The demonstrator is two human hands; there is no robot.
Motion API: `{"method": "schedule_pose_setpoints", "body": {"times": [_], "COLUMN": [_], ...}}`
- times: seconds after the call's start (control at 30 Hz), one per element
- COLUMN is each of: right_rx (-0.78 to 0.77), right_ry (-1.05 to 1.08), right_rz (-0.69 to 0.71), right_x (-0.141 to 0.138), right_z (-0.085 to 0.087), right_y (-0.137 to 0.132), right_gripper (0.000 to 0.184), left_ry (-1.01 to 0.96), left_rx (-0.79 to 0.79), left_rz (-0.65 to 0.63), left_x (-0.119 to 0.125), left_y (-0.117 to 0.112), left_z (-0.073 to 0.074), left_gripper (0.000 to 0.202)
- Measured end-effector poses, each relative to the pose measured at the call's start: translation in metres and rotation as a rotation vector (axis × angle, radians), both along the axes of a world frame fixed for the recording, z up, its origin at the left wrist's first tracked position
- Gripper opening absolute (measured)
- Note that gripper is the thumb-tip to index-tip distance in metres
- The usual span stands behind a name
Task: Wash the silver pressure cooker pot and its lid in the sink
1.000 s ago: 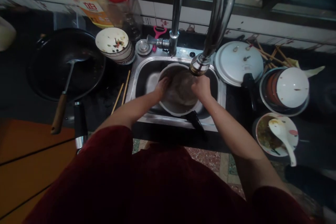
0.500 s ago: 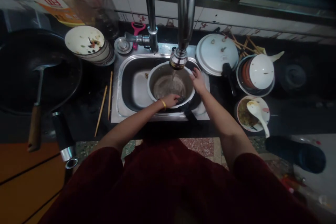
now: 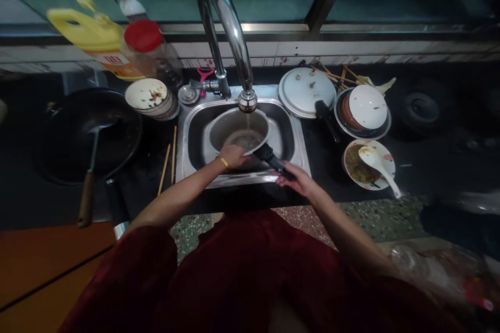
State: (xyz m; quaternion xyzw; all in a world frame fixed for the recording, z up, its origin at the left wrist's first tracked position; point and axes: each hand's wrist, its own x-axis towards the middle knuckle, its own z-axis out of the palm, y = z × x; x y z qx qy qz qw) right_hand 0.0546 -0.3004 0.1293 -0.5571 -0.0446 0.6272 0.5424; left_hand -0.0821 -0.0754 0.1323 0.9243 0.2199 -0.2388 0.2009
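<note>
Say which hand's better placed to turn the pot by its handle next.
Probably the right hand: it holds the handle, while the left hand is at the near rim of the pot.

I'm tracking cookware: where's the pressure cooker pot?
In the head view, the pressure cooker pot is mid-frame in the sink, under the running faucet, left hand at its near side, right hand on its handle.

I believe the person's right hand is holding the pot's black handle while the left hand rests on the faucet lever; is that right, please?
Not quite: the left hand is at the near rim of the pot, not on the faucet lever, as the head view shows. The right hand is indeed holding the pot's black handle.
</note>
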Motion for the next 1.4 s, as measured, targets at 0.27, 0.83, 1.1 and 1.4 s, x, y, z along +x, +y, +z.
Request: {"method": "schedule_pose_setpoints", "body": {"times": [0.27,0.83,1.1,1.4], "right_rx": [0.3,0.42,0.245,0.191], "right_ry": [-0.264,-0.029,-0.043,-0.011], "right_rz": [-0.375,-0.681,-0.846,-0.972], "right_x": [0.027,0.011,0.01,0.004], "right_z": [0.016,-0.004,-0.001,-0.001], "right_y": [0.154,0.224,0.219,0.212], "right_gripper": [0.034,0.04,0.039,0.038], "left_ry": [-0.149,-0.641,-0.527,-0.585], "left_rx": [-0.009,0.177,0.179,0.158], "left_rz": [0.557,0.254,0.182,0.151], "left_x": [0.016,0.033,0.052,0.05], "left_y": [0.012,0.046,0.043,0.034], "left_z": [0.027,0.029,0.026,0.021], "left_gripper": [0.042,0.03,0.03,0.032]}}
